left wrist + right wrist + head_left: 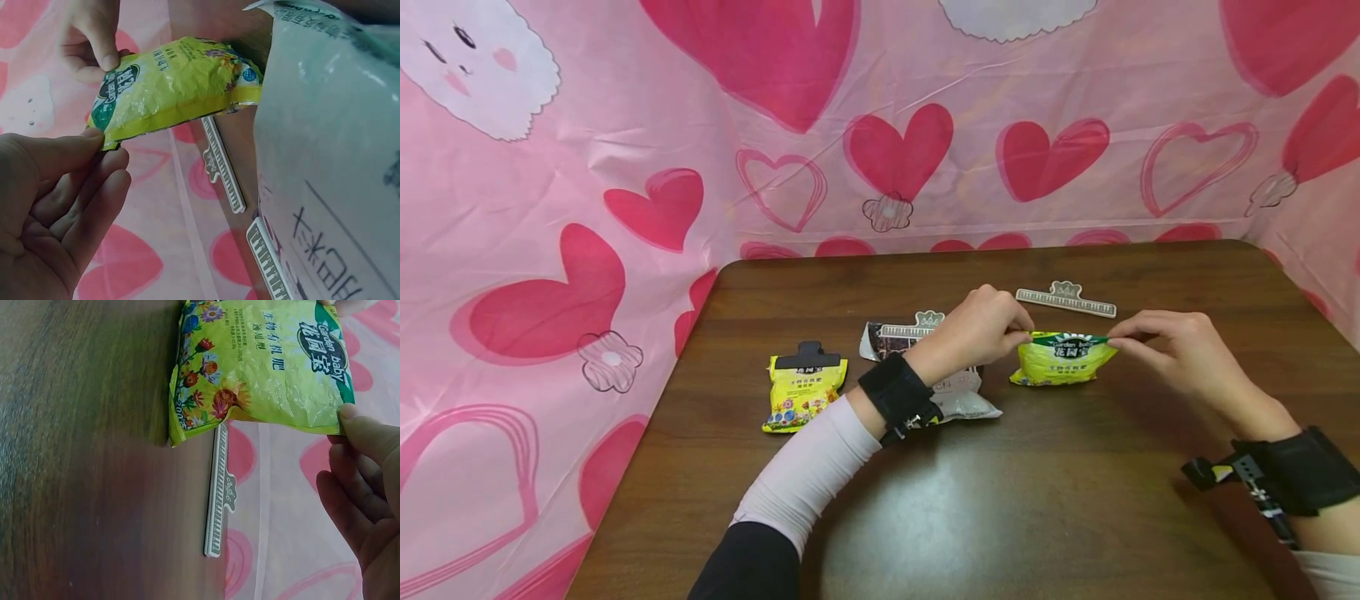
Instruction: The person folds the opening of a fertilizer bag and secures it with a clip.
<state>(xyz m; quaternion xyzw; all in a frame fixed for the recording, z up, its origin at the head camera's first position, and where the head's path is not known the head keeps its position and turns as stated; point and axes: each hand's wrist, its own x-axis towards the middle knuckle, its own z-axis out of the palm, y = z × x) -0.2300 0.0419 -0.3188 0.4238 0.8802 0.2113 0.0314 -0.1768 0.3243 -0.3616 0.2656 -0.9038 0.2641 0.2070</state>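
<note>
A small yellow-green "Garden baby" bag (1060, 358) stands on the brown table (1000, 500), held by its green top edge. My left hand (1000, 325) pinches the top left corner and my right hand (1138, 337) pinches the top right corner. The left wrist view shows the bag (175, 87) with my left thumb (69, 150) on its corner and the right hand's fingers (100, 44) at the far end. In the right wrist view the bag (256, 369) hangs over the table with my right thumb (369, 431) on its edge.
A grey-white sealing clip (1066, 300) lies behind the bag. A white and dark bag (955, 396) with a similar clip (910, 327) lies under my left forearm. Another yellow bag (803, 390) with a black clip (807, 357) sits at the left. Pink heart-patterned cloth (625, 167) surrounds the table.
</note>
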